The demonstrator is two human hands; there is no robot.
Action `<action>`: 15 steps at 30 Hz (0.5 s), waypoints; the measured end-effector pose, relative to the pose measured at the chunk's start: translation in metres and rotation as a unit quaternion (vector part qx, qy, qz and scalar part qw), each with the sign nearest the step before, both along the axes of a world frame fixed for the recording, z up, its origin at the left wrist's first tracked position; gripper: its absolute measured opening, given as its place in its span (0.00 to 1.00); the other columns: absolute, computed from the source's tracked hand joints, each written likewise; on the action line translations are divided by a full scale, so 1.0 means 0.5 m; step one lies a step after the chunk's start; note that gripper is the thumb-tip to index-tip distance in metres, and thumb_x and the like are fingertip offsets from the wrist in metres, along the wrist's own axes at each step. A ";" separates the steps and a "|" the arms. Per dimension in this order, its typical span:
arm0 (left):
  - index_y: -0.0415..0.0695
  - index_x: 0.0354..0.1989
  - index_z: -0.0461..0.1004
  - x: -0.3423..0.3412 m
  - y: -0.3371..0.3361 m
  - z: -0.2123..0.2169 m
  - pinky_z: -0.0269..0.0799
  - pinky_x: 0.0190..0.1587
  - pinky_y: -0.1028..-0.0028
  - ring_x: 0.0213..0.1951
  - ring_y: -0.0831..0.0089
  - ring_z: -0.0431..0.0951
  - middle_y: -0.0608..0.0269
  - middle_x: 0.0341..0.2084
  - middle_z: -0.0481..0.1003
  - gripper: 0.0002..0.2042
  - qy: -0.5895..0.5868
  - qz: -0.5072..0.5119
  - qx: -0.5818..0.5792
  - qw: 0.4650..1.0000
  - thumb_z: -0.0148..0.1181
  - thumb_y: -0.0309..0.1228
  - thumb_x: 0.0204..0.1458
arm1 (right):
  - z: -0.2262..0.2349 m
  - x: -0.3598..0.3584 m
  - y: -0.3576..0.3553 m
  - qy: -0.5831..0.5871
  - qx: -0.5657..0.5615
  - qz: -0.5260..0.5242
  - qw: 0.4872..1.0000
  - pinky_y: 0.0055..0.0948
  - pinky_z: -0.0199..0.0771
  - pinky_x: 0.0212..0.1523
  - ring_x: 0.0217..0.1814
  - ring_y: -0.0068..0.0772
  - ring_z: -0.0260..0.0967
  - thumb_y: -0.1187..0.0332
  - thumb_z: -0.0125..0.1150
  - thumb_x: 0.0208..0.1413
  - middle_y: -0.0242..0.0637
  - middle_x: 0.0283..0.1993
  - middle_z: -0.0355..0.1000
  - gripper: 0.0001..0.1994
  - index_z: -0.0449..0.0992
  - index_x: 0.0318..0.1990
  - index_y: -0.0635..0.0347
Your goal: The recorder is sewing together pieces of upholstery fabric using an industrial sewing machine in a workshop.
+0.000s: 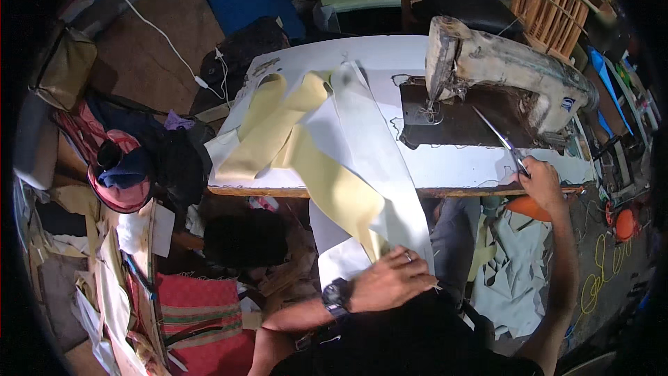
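Scissors (506,143) with long metal blades are in my right hand (541,182), its fingers closed around the handles at the table's front right. The blades point up and left toward the bed of an old sewing machine (501,63). Close to my body, my left hand (393,278) grips the end of a cream strip of material (337,191). The cream strip runs from there up onto the white table (452,167), where it folds over itself. A long white strip (383,146) lies beside it and hangs over the front edge, passing by my left hand.
Light grey-green scraps (511,271) lie below the table on the right. A red striped cloth (198,313) and more scraps are at lower left. A pink and dark bag (125,167) sits left of the table. A white cable (160,24) hangs at upper left.
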State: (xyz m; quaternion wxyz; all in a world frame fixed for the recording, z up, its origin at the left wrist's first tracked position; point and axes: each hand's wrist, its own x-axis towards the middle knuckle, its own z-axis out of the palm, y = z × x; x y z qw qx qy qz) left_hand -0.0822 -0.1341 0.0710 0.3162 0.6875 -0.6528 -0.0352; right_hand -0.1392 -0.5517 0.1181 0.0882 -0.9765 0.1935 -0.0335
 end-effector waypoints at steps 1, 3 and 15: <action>0.53 0.50 0.82 -0.014 -0.004 -0.014 0.68 0.56 0.67 0.47 0.71 0.76 0.70 0.42 0.79 0.12 0.006 0.004 -0.002 1.000 0.65 0.35 0.57 | -0.004 0.003 -0.013 -0.021 -0.011 0.008 1.000 0.54 0.76 0.44 0.38 0.59 0.77 0.63 0.71 0.55 0.52 0.32 0.78 0.16 0.77 0.42 0.66; 0.53 0.51 0.82 -0.023 -0.024 -0.033 0.67 0.56 0.67 0.47 0.71 0.76 0.70 0.42 0.78 0.13 0.013 0.011 -0.005 1.000 0.64 0.35 0.58 | 0.000 0.027 0.013 -0.113 -0.121 0.050 0.985 0.54 0.76 0.45 0.39 0.59 0.78 0.65 0.70 0.55 0.51 0.35 0.79 0.16 0.76 0.46 0.65; 0.46 0.45 0.81 -0.031 -0.076 -0.117 0.69 0.56 0.59 0.49 0.60 0.76 0.60 0.41 0.76 0.09 0.149 -0.084 -0.052 0.984 0.63 0.32 0.58 | -0.046 0.397 0.487 -0.195 -0.022 0.242 0.950 0.45 0.77 0.49 0.49 0.52 0.75 0.61 0.66 0.57 0.48 0.49 0.76 0.17 0.78 0.46 0.66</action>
